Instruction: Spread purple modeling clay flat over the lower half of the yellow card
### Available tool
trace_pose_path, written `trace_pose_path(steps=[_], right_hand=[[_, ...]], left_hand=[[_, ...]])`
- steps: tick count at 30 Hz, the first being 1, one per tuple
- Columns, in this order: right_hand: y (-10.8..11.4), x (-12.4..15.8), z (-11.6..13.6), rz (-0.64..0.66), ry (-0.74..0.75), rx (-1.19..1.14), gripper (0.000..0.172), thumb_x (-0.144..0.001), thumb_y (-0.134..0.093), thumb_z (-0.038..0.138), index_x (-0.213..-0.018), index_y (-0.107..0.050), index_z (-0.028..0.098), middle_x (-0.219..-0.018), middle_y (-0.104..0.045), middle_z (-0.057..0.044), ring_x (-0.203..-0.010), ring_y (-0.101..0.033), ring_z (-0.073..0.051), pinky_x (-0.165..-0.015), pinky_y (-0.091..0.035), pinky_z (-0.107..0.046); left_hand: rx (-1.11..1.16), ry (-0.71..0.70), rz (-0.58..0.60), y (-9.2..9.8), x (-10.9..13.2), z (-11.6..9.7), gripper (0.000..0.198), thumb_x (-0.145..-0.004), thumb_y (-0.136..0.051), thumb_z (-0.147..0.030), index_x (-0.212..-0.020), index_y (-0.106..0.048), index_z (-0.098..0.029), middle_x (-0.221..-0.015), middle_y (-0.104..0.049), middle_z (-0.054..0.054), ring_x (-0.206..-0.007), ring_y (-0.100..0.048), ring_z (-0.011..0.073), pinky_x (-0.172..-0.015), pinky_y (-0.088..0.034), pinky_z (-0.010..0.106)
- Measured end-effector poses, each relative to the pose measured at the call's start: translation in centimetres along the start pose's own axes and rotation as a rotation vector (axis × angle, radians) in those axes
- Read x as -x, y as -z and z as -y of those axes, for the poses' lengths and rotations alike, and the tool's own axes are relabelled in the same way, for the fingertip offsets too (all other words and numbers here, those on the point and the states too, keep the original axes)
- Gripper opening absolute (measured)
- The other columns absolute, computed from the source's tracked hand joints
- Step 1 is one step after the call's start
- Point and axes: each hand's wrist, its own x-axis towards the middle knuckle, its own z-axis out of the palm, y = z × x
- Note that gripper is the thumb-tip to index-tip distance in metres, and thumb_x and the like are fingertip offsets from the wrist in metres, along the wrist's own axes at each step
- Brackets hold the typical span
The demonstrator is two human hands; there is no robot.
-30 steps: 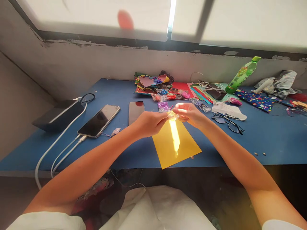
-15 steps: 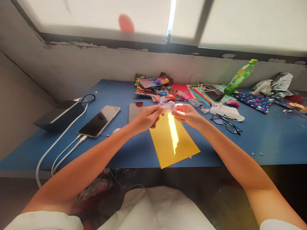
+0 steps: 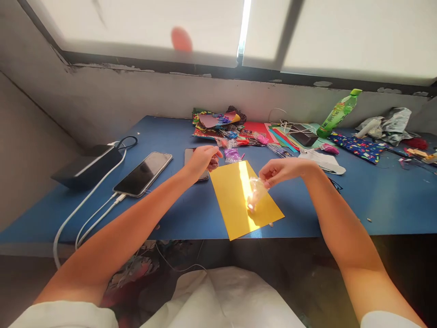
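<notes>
My right hand (image 3: 284, 170) pinches a small clear plastic bag (image 3: 258, 190) by its upper edge. The bag hangs over the yellow sheet (image 3: 232, 200), with a bright strip of sunlight behind it. Its contents are too glared to make out. My left hand (image 3: 204, 160) is closed above a dark phone (image 3: 202, 176), near the sheet's far left corner, with its fingers curled inward. Whatever it may hold is hidden. Just beyond the sheet lies a small bag of purple bits (image 3: 232, 155).
Another phone (image 3: 143, 175) with white cables and a black box (image 3: 90, 166) lie on the left. Along the wall are a pile of craft packets (image 3: 218, 120), a green bottle (image 3: 339, 114) and a patterned pouch (image 3: 358, 146). A white paper (image 3: 322, 160) is beyond my right hand.
My hands have moved apart. The right hand has carried the clear bag right and down over the yellow sheet. The left hand has come off the bag and moved slightly left.
</notes>
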Motion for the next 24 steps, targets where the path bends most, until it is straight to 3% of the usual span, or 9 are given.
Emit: trace_pose_path(steps=[3, 5, 8, 10, 12, 15, 18, 20, 24], right_hand=[[0.4, 0.4, -0.1, 0.020, -0.049, 0.007, 0.064, -0.053, -0.073, 0.078, -0.060, -0.061, 0.016, -0.053, -0.049, 0.003, -0.050, -0.043, -0.008, -0.048, -0.033, -0.024], [0.5, -0.2, -1.1, -0.147, -0.084, 0.016, 0.069, -0.059, -0.062, 0.085, -0.071, -0.061, 0.017, -0.054, -0.044, 0.004, -0.049, -0.038, -0.008, -0.049, -0.032, -0.024], [0.6, -1.6, -3.4, -0.531, -0.174, 0.063, 0.066, -0.089, -0.031, 0.075, -0.103, -0.058, 0.016, -0.056, -0.038, 0.006, -0.049, -0.035, -0.011, -0.051, -0.030, -0.026], [0.6, -2.2, -4.8, -0.717, -0.259, 0.121, 0.053, -0.094, -0.038, 0.059, -0.116, -0.053, 0.013, -0.058, -0.041, 0.004, -0.053, -0.040, -0.014, -0.055, -0.032, -0.027], [0.5, -2.4, -5.6, -0.821, -0.319, 0.168, 0.046, -0.091, -0.049, 0.045, -0.123, -0.051, 0.012, -0.059, -0.046, 0.002, -0.057, -0.045, -0.018, -0.058, -0.034, -0.029], [0.4, -2.3, -5.9, -0.866, -0.334, 0.195, 0.037, -0.084, -0.054, 0.028, -0.118, -0.056, 0.015, -0.063, -0.055, -0.001, -0.061, -0.051, -0.020, -0.062, -0.040, -0.031], [0.3, -2.4, -5.6, -0.866, -0.266, 0.186, 0.027, -0.077, -0.053, 0.017, -0.102, -0.064, 0.019, -0.083, -0.066, -0.005, -0.074, -0.058, -0.020, -0.068, -0.046, -0.031], [0.2, -2.6, -5.4, -0.875, -0.214, 0.161, 0.024, -0.076, -0.052, 0.015, -0.095, -0.066, 0.019, -0.091, -0.068, -0.007, -0.081, -0.061, -0.020, -0.071, -0.048, -0.031], [-0.2, -3.3, -5.1, -0.898, -0.124, 0.070, 0.023, -0.081, -0.055, 0.023, -0.101, -0.066, 0.017, -0.078, -0.066, -0.005, -0.070, -0.066, -0.018, -0.060, -0.052, -0.030]], left_hand=[[0.032, 0.032, 0.001, -0.1, 0.2, -0.2, 0.027, -0.084, -0.049, -0.013, -0.058, -0.053, -0.014, -0.049, -0.041, -0.004, -0.036, -0.035, 0.0044, -0.039, -0.027, 0.018], [0.046, 0.040, 0.007, -0.3, 0.3, -0.2, 0.026, -0.081, -0.051, -0.011, -0.055, -0.053, -0.014, -0.049, -0.041, -0.004, -0.036, -0.034, 0.0044, -0.040, -0.026, 0.018], [0.056, 0.037, 0.003, -0.3, 0.2, 0.0, 0.025, -0.080, -0.055, -0.013, -0.055, -0.052, -0.015, -0.048, -0.041, -0.004, -0.036, -0.035, 0.0048, -0.040, -0.028, 0.019], [0.060, 0.031, -0.005, -0.2, 0.0, 0.1, 0.024, -0.079, -0.056, -0.014, -0.056, -0.052, -0.015, -0.047, -0.041, -0.005, -0.037, -0.037, 0.0053, -0.042, -0.030, 0.019], [0.062, 0.027, -0.008, -0.2, -0.1, 0.2, 0.022, -0.079, -0.058, -0.014, -0.058, -0.052, -0.016, -0.046, -0.044, -0.005, -0.039, -0.040, 0.0058, -0.043, -0.032, 0.019], [0.060, 0.030, -0.007, -0.1, -0.1, 0.3, 0.018, -0.078, -0.060, -0.011, -0.061, -0.053, -0.016, -0.049, -0.052, -0.003, -0.043, -0.045, 0.0064, -0.045, -0.033, 0.019], [0.061, 0.034, -0.004, -0.2, -0.1, 0.6, 0.013, -0.074, -0.065, -0.007, -0.070, -0.057, -0.015, -0.056, -0.060, -0.002, -0.051, -0.053, 0.0078, -0.049, -0.039, 0.019], [0.069, 0.038, 0.009, -0.4, -0.1, 0.8, 0.016, -0.071, -0.072, -0.007, -0.076, -0.059, -0.016, -0.060, -0.063, -0.002, -0.057, -0.058, 0.0097, -0.056, -0.046, 0.021], [0.104, 0.057, 0.079, -0.7, -0.1, 1.3, 0.026, -0.063, -0.084, -0.015, -0.079, -0.063, -0.014, -0.065, -0.068, 0.001, -0.069, -0.067, 0.0154, -0.073, -0.056, 0.032]])
